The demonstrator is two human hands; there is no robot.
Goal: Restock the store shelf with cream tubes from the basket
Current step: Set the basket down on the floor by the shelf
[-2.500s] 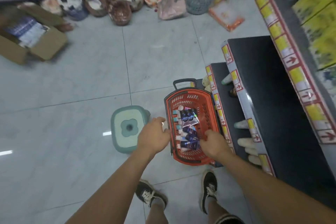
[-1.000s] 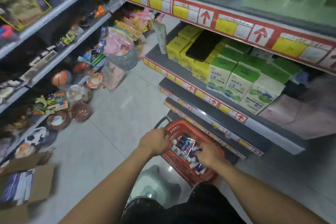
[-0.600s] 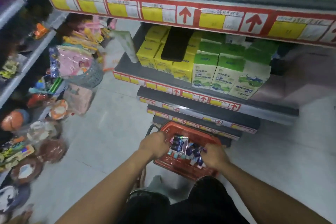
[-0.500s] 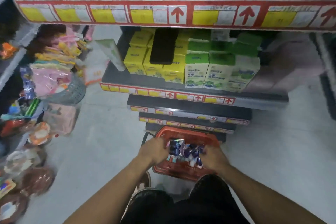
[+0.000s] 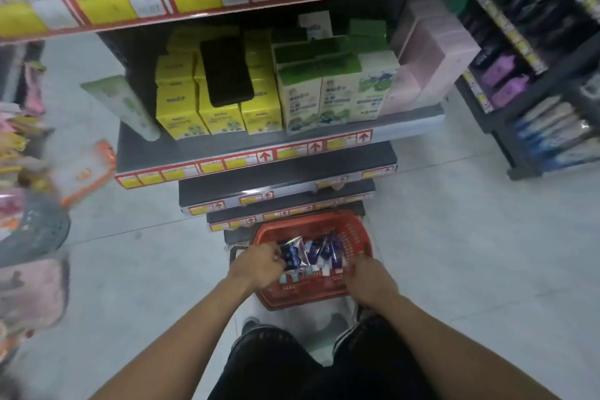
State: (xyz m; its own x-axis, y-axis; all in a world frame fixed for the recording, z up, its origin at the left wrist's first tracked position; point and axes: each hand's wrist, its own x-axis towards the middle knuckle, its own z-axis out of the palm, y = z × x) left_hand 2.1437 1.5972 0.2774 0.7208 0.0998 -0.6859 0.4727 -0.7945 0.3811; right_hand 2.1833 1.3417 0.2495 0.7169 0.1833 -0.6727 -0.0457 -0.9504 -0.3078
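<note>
A red plastic basket [image 5: 352, 234] sits on the floor below the shelf unit, between my knees. Several dark blue cream tubes [image 5: 319, 252] with white caps lie inside it. My left hand [image 5: 256, 265] reaches over the basket's left rim with its fingers curled on a shiny blue tube [image 5: 293, 253]. My right hand [image 5: 368, 278] is at the basket's right side, fingers curled down among the tubes; what it grips is hidden. The store shelf [image 5: 246, 143] above holds yellow and green boxes.
A black phone [image 5: 227, 71] leans on the yellow boxes [image 5: 220, 107]. A pale green tube [image 5: 125, 105] stands tilted at the shelf's left end. Pink boxes [image 5: 431, 58] stand at the right. Bagged goods crowd the left aisle; another rack [image 5: 532, 114] stands right.
My view has swung from the floor up to face the shelf squarely. Both hands have stayed at the basket, the left one closing in on the shiny tube.
</note>
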